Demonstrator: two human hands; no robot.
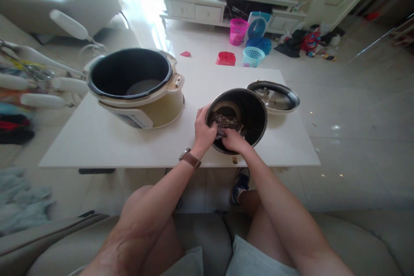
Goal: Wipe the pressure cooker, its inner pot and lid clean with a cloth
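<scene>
A dark inner pot (255, 116) is tilted on the white table, its mouth facing me. My left hand (205, 131) grips the pot's left rim, fingers behind the wall and thumb inside. Reaching into the pot, my right hand (233, 140) is closed on a dark patterned cloth (226, 121) that lies bunched against the inside. To the left stands the cream pressure cooker body (168, 108), open at the top with a dark hollow inside. A round lid (278, 99) rests upside down behind the pot, on the right.
The white table (110, 146) ends just before my knees. Beyond it on the floor are a pink basket (238, 31), a light blue basket (253, 56) and a red container (225, 58). White-handled racks (69, 24) stand close on the left.
</scene>
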